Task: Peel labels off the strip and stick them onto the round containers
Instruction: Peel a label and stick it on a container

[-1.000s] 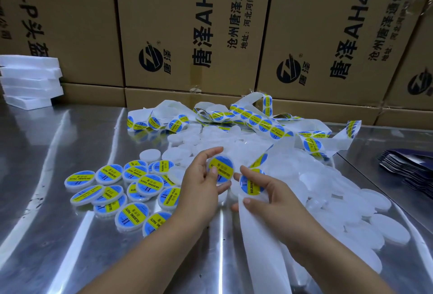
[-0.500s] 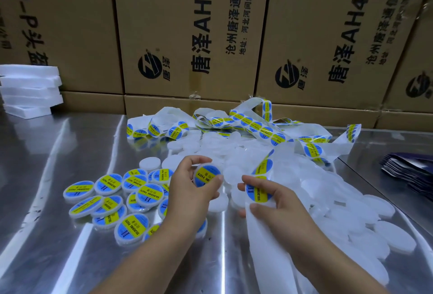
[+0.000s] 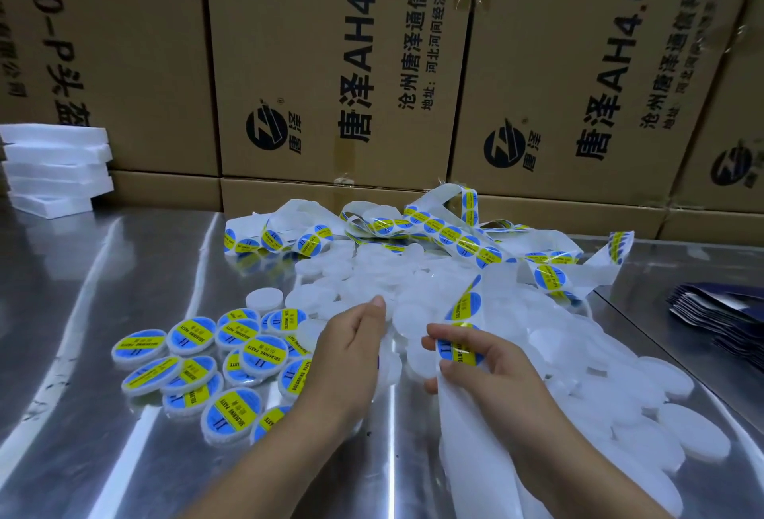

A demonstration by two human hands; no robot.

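My right hand [image 3: 492,369] pinches the white backing strip [image 3: 467,456], thumb and fingers on a blue-and-yellow label [image 3: 457,349]. Another label [image 3: 465,305] sits just above on the same strip. My left hand [image 3: 351,349] lies palm down at the edge of the heap of plain white round containers [image 3: 434,283], its thumb touching them. Its fingers are hidden, so I cannot tell whether it holds one. To its left lie several labelled containers [image 3: 264,353]. More label strip [image 3: 450,235] is tangled behind the heap.
The steel table [image 3: 124,270] is backed by a wall of cardboard boxes [image 3: 330,84]. White foam slabs [image 3: 53,167] are stacked at the far left. A pile of dark pouches [image 3: 727,316] lies at the right edge. More white containers [image 3: 682,436] spread to the right.
The labelled container that my left hand held up is no longer visible, and that hand has dropped palm down at the heap. My right hand keeps its pinch on the strip.
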